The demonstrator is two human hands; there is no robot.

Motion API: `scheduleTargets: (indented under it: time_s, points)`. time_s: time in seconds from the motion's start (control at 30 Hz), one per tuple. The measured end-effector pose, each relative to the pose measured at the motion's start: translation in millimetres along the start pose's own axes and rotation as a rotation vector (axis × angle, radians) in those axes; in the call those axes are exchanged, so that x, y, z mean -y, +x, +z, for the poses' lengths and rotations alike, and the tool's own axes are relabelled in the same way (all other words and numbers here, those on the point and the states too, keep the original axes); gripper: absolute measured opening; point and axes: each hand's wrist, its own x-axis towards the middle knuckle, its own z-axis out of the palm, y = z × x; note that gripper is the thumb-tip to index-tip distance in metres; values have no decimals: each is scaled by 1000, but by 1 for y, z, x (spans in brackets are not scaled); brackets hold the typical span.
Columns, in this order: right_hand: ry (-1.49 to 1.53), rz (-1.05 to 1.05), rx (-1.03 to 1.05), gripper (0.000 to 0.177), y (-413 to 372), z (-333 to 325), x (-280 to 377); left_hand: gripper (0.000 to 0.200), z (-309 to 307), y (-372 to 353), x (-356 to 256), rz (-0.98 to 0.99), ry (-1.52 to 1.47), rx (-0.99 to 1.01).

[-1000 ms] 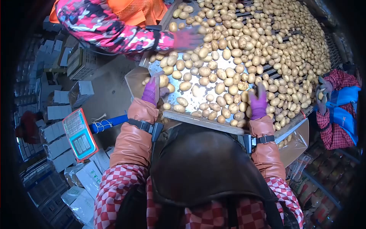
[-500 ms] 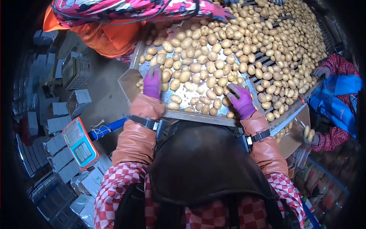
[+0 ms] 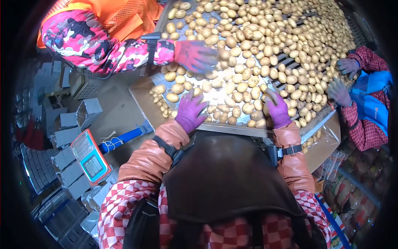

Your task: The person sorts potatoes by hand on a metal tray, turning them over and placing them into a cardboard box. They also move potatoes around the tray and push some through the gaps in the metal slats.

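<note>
i am looking down on a sorting table (image 3: 240, 129) that is spreading from the near middle to the far right, its near part a shiny metal sheet and its farther part slatted. across it the potatoes (image 3: 292, 79) are lying, thickly at the far right and more thinly on the sheet. at far left a co-worker (image 3: 78, 39) is reaching in over them, a blurred glove (image 3: 195, 56) spreading above; at right another co-worker (image 3: 373, 103) is holding both hands by the table's edge. a cardboard box (image 3: 143, 99) is sitting at the table's left corner, and a scale (image 3: 92, 155) is tilting at left.

my left hand (image 3: 191, 111) is resting palm down at the near left edge, opening its fingers toward the far side and right, nearest the loose potatoes. my right hand (image 3: 277, 108) is angling far and slightly left, opening and bending its fingers beside potatoes at the near right; i can't tell whether its fingertips are touching any.

the potatoes are pointing every way: one oval potato (image 3: 172, 97) beyond my left hand is laying its long axis roughly left to right, while a mid-sheet potato (image 3: 230, 87) is running nearer to near-far.
</note>
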Motion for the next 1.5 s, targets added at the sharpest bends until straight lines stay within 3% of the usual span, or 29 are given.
scheduleTargets:
  time_s: [0.03,0.13,0.2,0.23,0.3,0.37,0.47,0.53,0.6,0.63,0.67,0.73,0.77,0.8,0.83,0.87,0.9,0.93,0.97,1.0,1.03,1.17,1.23,1.3,1.33,1.37,1.4,1.43,1.5]
  points:
    - [-2,1,-22,40,1,-3,2,54,-5,-7,1,47,-32,11]
    - [-29,-43,-17,40,14,-8,-12,42,-32,1,17,-235,-66,80]
    - [-80,-39,-17,40,24,-8,-7,41,-21,-3,39,-326,152,-345]
    - [10,114,-56,42,26,1,15,42,-6,-3,53,-449,192,-315]
    - [-335,52,27,45,35,12,2,48,1,15,63,-698,202,-111]
    - [-222,156,196,49,46,22,11,47,23,13,92,-692,68,-221]
    - [207,122,203,44,43,23,21,47,20,8,107,-683,47,-186]
    - [402,186,237,47,36,19,22,46,-18,17,73,-820,-186,-248]
    - [557,341,313,55,19,12,37,46,-15,18,69,-650,-122,-406]
    - [634,420,353,59,9,10,44,55,-21,30,42,-712,-418,-358]
    - [794,457,373,62,-2,17,53,60,-62,59,-19,-876,-700,-78]
    - [1116,566,476,68,-8,32,58,48,-32,73,-40,-311,-793,-14]
    - [1066,613,468,64,-16,35,58,45,-22,89,-50,-182,-696,-65]
    - [518,181,470,59,-14,37,35,46,-11,110,-47,-87,-610,-104]
    - [417,104,437,54,-16,34,20,46,3,129,-41,8,-525,-143]
    - [314,31,398,49,-19,30,5,50,10,138,-36,60,-225,-128]
    - [675,291,349,45,-26,23,1,55,15,142,-28,106,76,-113]
    - [457,327,204,47,-39,6,30,59,14,136,-11,200,267,-24]
    - [429,186,34,52,-46,-7,13,56,14,126,0,207,232,-32]
    - [588,229,-4,42,-60,-31,1,55,16,112,7,130,172,-59]
    - [1280,490,-35,34,-70,-74,-16,54,19,94,15,55,115,-86]
    - [1415,370,-652,58,-161,-186,-107,54,14,44,42,-142,38,-72]
    - [1501,370,-917,66,-182,-190,-98,38,6,48,30,-225,107,-182]
    - [1443,390,-1011,68,-192,-186,-84,31,9,62,16,-342,64,-184]
    - [1481,433,-999,65,-189,-180,-88,26,9,75,-4,-113,-74,-371]
    - [1428,412,-915,63,-179,-171,-95,27,6,92,-19,4,-283,-236]
    - [1372,393,-829,62,-162,-158,-100,25,20,109,-29,245,-234,-387]
    - [1315,374,-743,61,-143,-143,-98,37,16,126,-38,281,-197,-226]
    - [1191,427,-555,55,-107,-110,-57,53,11,141,-32,111,13,85]
